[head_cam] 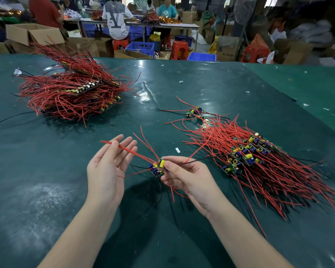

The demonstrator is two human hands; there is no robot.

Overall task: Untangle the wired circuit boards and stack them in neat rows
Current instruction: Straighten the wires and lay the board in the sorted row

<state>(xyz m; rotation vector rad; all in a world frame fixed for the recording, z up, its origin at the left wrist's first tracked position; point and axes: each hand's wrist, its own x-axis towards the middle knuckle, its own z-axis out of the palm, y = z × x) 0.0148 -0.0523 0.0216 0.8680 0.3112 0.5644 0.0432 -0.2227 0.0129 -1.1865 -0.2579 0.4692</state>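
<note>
Right hand pinching boards, left hand open

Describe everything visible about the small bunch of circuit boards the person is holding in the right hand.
The held boards are a small cluster of green boards carrying yellow and blue components. The right hand pinches them between thumb and fingers above the green table. Thin red wires fan out up and left, some lying across the open left hand's straight fingers; other red and black wires hang below the grip. How many boards are there cannot be told.
</note>
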